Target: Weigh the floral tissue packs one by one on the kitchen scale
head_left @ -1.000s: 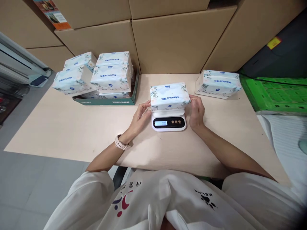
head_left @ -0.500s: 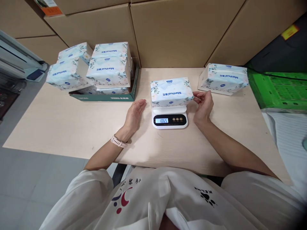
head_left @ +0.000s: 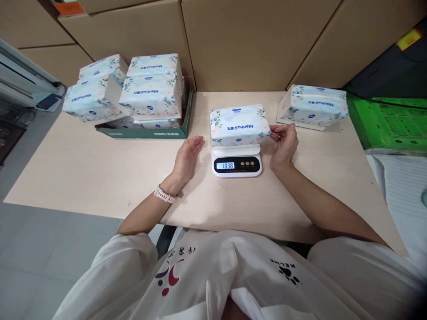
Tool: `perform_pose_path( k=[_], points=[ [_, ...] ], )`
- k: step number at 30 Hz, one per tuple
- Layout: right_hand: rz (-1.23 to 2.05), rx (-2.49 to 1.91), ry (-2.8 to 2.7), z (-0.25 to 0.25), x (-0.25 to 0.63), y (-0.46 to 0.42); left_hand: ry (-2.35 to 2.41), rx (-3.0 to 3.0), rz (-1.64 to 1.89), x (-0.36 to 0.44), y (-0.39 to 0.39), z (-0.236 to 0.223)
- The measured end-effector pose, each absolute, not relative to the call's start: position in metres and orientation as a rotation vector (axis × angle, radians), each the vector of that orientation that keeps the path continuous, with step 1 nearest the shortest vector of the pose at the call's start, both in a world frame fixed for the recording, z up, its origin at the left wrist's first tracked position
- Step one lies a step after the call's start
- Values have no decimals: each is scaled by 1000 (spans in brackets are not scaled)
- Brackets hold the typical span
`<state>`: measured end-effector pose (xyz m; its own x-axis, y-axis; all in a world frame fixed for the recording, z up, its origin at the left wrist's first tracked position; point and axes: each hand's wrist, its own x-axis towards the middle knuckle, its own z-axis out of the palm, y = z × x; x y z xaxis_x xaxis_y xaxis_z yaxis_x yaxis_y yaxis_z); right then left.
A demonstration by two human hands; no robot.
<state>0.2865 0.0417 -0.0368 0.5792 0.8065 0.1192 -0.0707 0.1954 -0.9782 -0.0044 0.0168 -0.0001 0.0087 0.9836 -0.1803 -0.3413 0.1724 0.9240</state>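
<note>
A white and pale blue tissue pack (head_left: 238,125) lies on a small white kitchen scale (head_left: 237,165) whose lit display reads 1038. My left hand (head_left: 187,156) rests on the table just left of the scale, fingers stretched out, holding nothing and clear of the pack. My right hand (head_left: 284,142) sits at the pack's right end, fingers loosely curled, fingertips touching or almost touching the wrapper's corner; I cannot tell whether they pinch it.
Several more tissue packs (head_left: 151,91) are stacked in and beside a green tray (head_left: 147,133) at the back left. Another pack (head_left: 313,106) lies at the back right. Cardboard boxes (head_left: 240,42) wall the table's rear. A green crate (head_left: 388,122) stands to the right.
A second ago both hands held the pack's ends on the scale. My left hand has let go and pulled back onto the table; the display went from 0.0 to 1038.
</note>
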Motion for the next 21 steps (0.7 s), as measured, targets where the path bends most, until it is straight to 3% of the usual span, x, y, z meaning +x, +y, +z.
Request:
perform_pose_path(
  k=[21],
  points=[
    [697, -1235, -751, -32, 284, 39, 1056, 832, 1241, -4, 18, -2]
  ],
)
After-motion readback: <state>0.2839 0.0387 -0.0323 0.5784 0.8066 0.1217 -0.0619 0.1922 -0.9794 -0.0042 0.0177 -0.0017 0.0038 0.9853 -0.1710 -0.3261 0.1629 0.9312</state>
